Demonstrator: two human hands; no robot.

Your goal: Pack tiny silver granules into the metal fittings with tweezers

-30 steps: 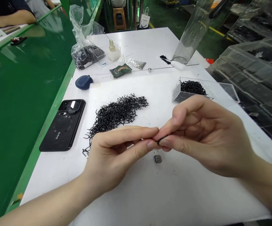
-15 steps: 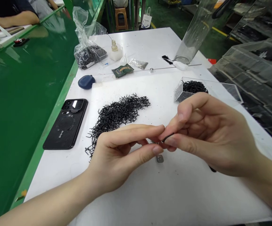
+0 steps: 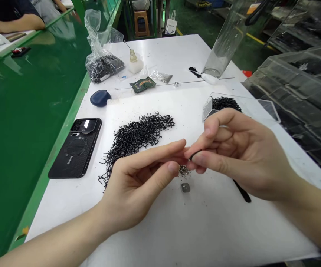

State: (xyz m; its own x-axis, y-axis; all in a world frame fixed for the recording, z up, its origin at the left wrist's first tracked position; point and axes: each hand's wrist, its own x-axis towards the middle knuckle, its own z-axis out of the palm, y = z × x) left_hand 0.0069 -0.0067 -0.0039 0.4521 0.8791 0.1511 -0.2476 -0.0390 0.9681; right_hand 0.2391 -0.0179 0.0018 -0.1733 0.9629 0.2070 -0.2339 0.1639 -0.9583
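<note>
My right hand (image 3: 238, 155) pinches a small black bent piece (image 3: 195, 154) between thumb and forefinger, the piece tilted up. Beside it, my left hand (image 3: 140, 181) has its thumb and forefinger apart with nothing visible between them; its other fingers reach behind toward the right fingertips and are partly hidden. Below the fingertips lies a small heap of tiny metallic bits (image 3: 184, 170). A little grey square block (image 3: 185, 187) sits just in front of that heap. To the left spreads a large pile of similar black bent pieces (image 3: 138, 133).
A clear box of black pieces (image 3: 225, 104) stands behind my right hand. A black phone (image 3: 75, 148) and a blue case (image 3: 100, 98) lie left. At the back are a plastic bag (image 3: 101, 66), a green packet (image 3: 143, 85) and a tall clear cylinder (image 3: 218, 55). A black strip (image 3: 242, 191) lies right.
My left thumb and forefinger have parted and drawn back from the right fingertips. The metallic bits and more of the black strip now show. The black piece stays in my right hand.
</note>
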